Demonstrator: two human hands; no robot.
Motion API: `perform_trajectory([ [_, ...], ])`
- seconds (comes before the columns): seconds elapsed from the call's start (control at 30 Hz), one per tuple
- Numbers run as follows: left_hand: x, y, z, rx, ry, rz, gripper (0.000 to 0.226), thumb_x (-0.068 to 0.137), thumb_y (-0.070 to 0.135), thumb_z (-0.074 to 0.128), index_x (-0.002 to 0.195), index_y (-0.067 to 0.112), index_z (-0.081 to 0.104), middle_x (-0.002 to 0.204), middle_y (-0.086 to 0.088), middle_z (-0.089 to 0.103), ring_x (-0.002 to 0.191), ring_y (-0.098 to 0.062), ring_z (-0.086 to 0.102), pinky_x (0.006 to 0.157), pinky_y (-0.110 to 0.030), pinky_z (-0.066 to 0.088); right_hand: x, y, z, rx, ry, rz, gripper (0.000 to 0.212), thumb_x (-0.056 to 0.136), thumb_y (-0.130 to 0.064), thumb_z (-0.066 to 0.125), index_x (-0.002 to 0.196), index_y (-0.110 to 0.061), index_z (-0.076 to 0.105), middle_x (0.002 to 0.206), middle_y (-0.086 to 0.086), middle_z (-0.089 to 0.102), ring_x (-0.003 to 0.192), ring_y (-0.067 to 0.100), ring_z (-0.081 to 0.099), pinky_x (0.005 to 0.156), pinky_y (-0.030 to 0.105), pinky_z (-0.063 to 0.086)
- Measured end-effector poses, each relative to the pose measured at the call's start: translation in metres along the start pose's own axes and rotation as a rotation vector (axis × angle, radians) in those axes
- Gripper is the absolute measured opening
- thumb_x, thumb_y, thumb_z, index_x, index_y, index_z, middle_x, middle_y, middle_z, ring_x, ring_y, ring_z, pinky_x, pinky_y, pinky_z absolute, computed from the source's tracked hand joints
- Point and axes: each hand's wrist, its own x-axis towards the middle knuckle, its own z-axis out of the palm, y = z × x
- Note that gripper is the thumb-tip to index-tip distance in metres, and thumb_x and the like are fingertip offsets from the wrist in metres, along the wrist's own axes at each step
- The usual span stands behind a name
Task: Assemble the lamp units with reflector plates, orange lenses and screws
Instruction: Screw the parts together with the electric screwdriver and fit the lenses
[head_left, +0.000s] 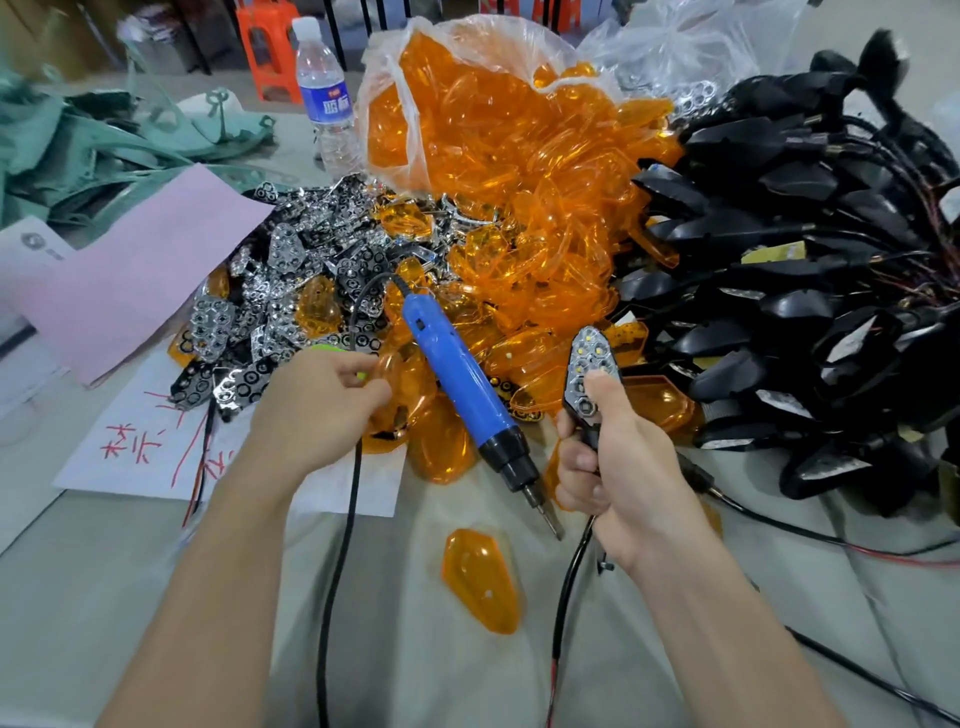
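Grey cloth (130, 597) is covering the worktable, and three heaps are crowding its far side: chrome reflector plates (291, 280), a split bag of orange lenses (493, 156) and a tangle of black lamp housings (805, 270).

The right hand (623, 467) is gripping a lamp unit (584, 405) by its stem. Its fingers are wrapping round the stem and its thumb is pressing on the reflector plate (589, 345), which is already sitting in the housing face.

The left hand (317, 405) is reaching into the near edge of the lens heap, thumb and forefinger curling onto one orange lens (392, 371) (whether it is lifted clear, I cannot tell).

A blue screwdriver (457, 374) is lying across the heap between the two hands. Neither hand is touching it, and its bit is pointing toward the person. One loose lens (480, 577) is lying alone on the cloth, nearer the person.

Lens fitting appears to be the step in hand: the plate is in, the cover is not yet on, and no screw is going in. The next move is probably calling for the pinched lens to be brought over to the unit. Its pointed end would be matched to the housing's tip and seated flush as the thumb is sliding off the plate, and only then would a hand be freed for the screwdriver.
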Motion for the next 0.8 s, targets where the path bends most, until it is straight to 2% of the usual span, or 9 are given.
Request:
perform_trajectory([
  [0.03, 0.001, -0.004, 0.001, 0.140, 0.049, -0.012, 0.026, 0.085, 0.038, 0.074, 0.110, 0.038, 0.078, 0.089, 0.017, 0.077, 0.079, -0.010, 0.068, 0.072, -0.030, 0.052, 0.000, 0.002, 0.001, -0.012, -0.011, -0.003, 0.050, 0.102, -0.055, 0.049, 0.080, -0.011, 0.056, 0.053, -0.001, 0.033, 0.038, 0.012, 0.022, 0.037, 0.021, 0.020],
  [0.1, -0.001, -0.004, 0.005, 0.363, 0.257, 0.009, 0.028, 0.086, 0.042, 0.073, 0.114, 0.039, 0.075, 0.093, 0.018, 0.075, 0.081, -0.011, 0.061, 0.065, -0.026, 0.042, 0.002, 0.006, 0.005, -0.035, -0.025, -0.005, 0.050, 0.101, -0.056, 0.049, 0.081, -0.011, 0.056, 0.052, -0.001, 0.034, 0.037, 0.011, 0.023, 0.037, 0.020, 0.022],
  [0.13, -0.004, -0.002, 0.007, 0.413, 0.355, 0.043, 0.027, 0.087, 0.040, 0.073, 0.114, 0.039, 0.075, 0.094, 0.016, 0.074, 0.082, -0.015, 0.063, 0.064, -0.026, 0.040, 0.002, 0.007, 0.006, -0.043, -0.027, -0.004, 0.050, 0.101, -0.057, 0.049, 0.081, -0.012, 0.056, 0.052, -0.002, 0.035, 0.037, 0.011, 0.024, 0.037, 0.019, 0.022],
  [0.2, -0.008, 0.004, 0.012, 0.365, 0.457, 0.108, 0.029, 0.090, 0.031, 0.071, 0.118, 0.039, 0.074, 0.100, 0.014, 0.076, 0.090, -0.017, 0.069, 0.068, -0.027, 0.045, 0.002, 0.009, 0.007, -0.057, -0.030, -0.003, 0.050, 0.101, -0.057, 0.049, 0.082, -0.011, 0.057, 0.053, -0.002, 0.035, 0.037, 0.011, 0.024, 0.037, 0.020, 0.023],
  [0.27, -0.008, 0.005, 0.014, 0.267, 0.448, 0.121, 0.029, 0.092, 0.025, 0.070, 0.117, 0.037, 0.076, 0.105, 0.014, 0.077, 0.095, -0.014, 0.070, 0.076, -0.028, 0.048, 0.001, 0.008, 0.006, -0.066, -0.021, -0.004, 0.051, 0.101, -0.058, 0.049, 0.083, -0.011, 0.057, 0.054, -0.001, 0.035, 0.038, 0.011, 0.024, 0.037, 0.020, 0.023],
  [0.4, -0.005, 0.004, 0.010, 0.173, 0.389, 0.126, 0.026, 0.093, 0.022, 0.067, 0.115, 0.031, 0.079, 0.104, 0.013, 0.078, 0.093, -0.009, 0.068, 0.081, -0.023, 0.045, -0.001, 0.004, 0.004, -0.045, 0.014, 0.006, 0.050, 0.102, -0.056, 0.049, 0.083, -0.010, 0.057, 0.054, -0.001, 0.031, 0.040, 0.011, 0.021, 0.039, 0.022, 0.018],
  [0.57, 0.005, 0.032, 0.027, 0.103, 0.267, 0.300, 0.023, 0.092, 0.020, 0.068, 0.110, 0.029, 0.080, 0.099, 0.013, 0.075, 0.091, -0.011, 0.067, 0.087, -0.028, 0.052, 0.000, -0.001, 0.000, -0.020, 0.043, 0.010, 0.053, 0.103, -0.053, 0.049, 0.073, -0.011, 0.059, 0.054, -0.001, 0.032, 0.038, 0.011, 0.022, 0.039, 0.022, 0.016],
  [0.67, 0.019, 0.052, 0.045, 0.139, 0.176, 0.417, 0.027, 0.092, 0.019, 0.068, 0.116, 0.029, 0.078, 0.115, 0.008, 0.073, 0.110, -0.012, 0.060, 0.098, -0.036, 0.049, 0.000, -0.002, -0.003, -0.026, 0.064, 0.013, 0.051, 0.103, -0.054, 0.049, 0.078, -0.010, 0.058, 0.054, 0.000, 0.033, 0.037, 0.011, 0.023, 0.038, 0.022, 0.017],
  [0.8, 0.046, 0.064, 0.058, 0.397, 0.124, 0.438, 0.044, 0.096, 0.024, 0.065, 0.139, 0.027, 0.063, 0.139, 0.002, 0.064, 0.129, -0.023, 0.052, 0.106, -0.042, 0.044, 0.002, -0.003, -0.010, -0.038, 0.082, 0.002, 0.050, 0.102, -0.054, 0.049, 0.081, -0.009, 0.058, 0.053, 0.000, 0.035, 0.036, 0.010, 0.026, 0.037, 0.021, 0.020],
])
